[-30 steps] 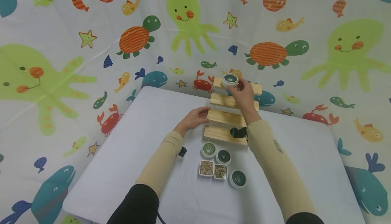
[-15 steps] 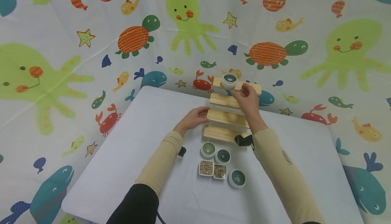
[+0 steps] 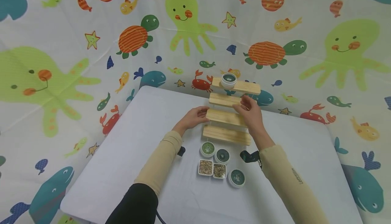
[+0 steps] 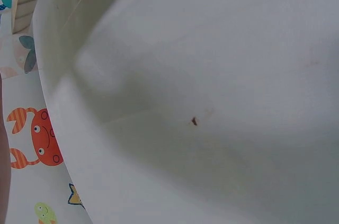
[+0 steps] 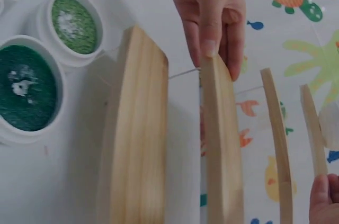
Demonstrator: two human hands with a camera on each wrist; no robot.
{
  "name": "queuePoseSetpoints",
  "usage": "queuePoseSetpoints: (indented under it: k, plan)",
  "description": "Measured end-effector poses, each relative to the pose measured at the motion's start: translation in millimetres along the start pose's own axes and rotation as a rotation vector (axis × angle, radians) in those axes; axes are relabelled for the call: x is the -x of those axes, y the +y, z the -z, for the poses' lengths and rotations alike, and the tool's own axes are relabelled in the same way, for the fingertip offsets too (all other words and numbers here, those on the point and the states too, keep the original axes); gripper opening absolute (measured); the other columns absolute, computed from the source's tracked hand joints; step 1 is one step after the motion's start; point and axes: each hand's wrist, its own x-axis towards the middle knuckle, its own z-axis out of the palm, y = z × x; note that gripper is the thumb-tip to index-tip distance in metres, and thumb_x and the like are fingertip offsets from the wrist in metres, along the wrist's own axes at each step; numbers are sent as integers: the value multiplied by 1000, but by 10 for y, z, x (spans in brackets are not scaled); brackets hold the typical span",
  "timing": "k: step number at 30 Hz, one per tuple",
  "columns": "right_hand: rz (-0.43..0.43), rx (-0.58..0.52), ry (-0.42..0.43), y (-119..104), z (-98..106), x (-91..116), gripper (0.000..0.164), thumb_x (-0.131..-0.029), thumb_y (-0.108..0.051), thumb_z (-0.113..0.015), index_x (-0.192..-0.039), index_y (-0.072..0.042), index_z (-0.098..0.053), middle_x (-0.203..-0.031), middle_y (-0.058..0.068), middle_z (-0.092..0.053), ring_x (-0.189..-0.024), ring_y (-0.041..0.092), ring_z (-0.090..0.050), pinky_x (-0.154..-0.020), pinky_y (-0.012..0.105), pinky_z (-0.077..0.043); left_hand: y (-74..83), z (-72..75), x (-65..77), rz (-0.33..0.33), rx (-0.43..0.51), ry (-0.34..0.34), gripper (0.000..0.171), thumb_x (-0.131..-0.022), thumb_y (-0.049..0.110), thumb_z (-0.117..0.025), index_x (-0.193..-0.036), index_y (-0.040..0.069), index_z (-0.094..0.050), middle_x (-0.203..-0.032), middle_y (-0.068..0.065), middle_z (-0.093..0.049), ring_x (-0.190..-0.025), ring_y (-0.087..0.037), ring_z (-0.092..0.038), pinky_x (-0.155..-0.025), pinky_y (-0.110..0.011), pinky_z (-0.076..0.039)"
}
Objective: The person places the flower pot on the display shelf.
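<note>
A tiered wooden stand [image 3: 226, 134] with several pale plank steps rises at the back of the table. My left hand [image 3: 192, 117] grips the left end of its second step from the bottom; in the right wrist view that thumb lies on the plank's end [image 5: 222, 144] with fingers behind. On the top step sits a round white pot [image 3: 228, 80] with a dark green top, out of both hands. My right hand [image 3: 251, 115], fingers loosely bent and holding nothing, hovers by the right side of the stand, overlapping the middle steps in the head view.
In front of the stand are a light green-topped pot [image 3: 208, 149], two dark green-topped pots [image 3: 222, 156], and two square white dishes [image 3: 205, 168] of brownish bits. A sea-animal cloth [image 3: 189, 68] hangs behind the white table [image 3: 122, 169].
My right hand has let go of the pot on the top step and drawn back down and to the right. The left hand keeps its grip on the stand.
</note>
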Motion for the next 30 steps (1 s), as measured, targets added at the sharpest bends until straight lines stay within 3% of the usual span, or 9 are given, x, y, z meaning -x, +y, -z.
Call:
queuePoseSetpoints:
  k: [18, 24, 30]
  plan:
    - [-31, 54, -78, 525, 207, 450, 74, -81, -33, -69, -141, -9, -33, -141, 8, -40, -130, 21, -40, -110, 31, -36, -9, -35, -33, 10, -11, 19, 61, -83, 16, -68, -136, 6, -41, -138, -10, -46, -125, -18, -48, -102, -24, -44]
    - [-16, 63, -143, 686, 323, 594, 75, -83, -34, -67, -143, -9, -29, -143, 10, -37, -132, 24, -37, -110, 35, -35, -4, -46, -49, 7, -6, 24, 60, -83, 16, -68, -136, 6, -41, -138, -10, -47, -125, -18, -48, -103, -25, -43]
    - [-1, 99, -167, 805, 414, 737, 73, -83, -32, -68, -142, -10, -31, -141, 8, -39, -132, 23, -37, -109, 29, -35, 1, -63, -74, 13, -10, 24, 61, -83, 17, -68, -137, 6, -40, -139, -10, -46, -126, -18, -47, -103, -24, -43]
